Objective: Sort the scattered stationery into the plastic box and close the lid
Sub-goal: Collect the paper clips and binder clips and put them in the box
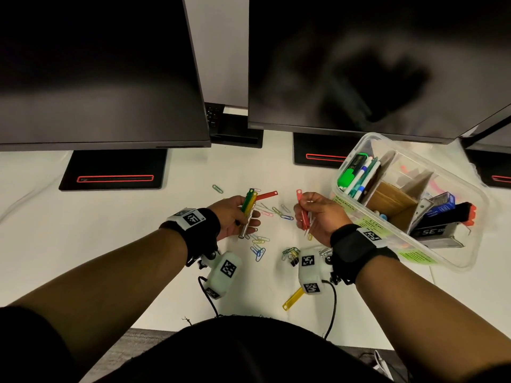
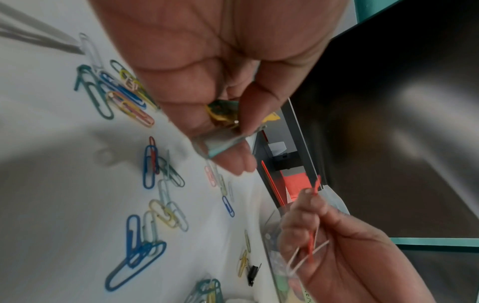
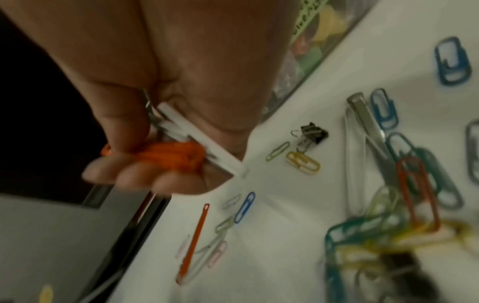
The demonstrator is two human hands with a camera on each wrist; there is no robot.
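My left hand (image 1: 247,218) grips a bundle of flat fastener strips (image 1: 249,204), green, yellow and one metallic, just above the white desk; the left wrist view shows fingers and thumb (image 2: 249,110) pinching the bundle's end (image 2: 220,114). To its right my right hand (image 1: 305,214) holds a red strip (image 1: 301,205) and thin white strips; the right wrist view shows them as an orange-red strip (image 3: 176,156) and a white strip (image 3: 204,143) in the curled fingers. The open clear plastic box (image 1: 457,268) stands at the right, beside my right hand. No lid is in view.
A loose red strip (image 1: 266,195) and many coloured paper clips (image 1: 258,251) lie between my hands, with a black binder clip (image 1: 293,260) and a yellow strip (image 1: 293,298) nearer me. The box holds pens (image 1: 359,175), cardboard dividers and a stapler (image 1: 442,228). Monitors and their stands line the back.
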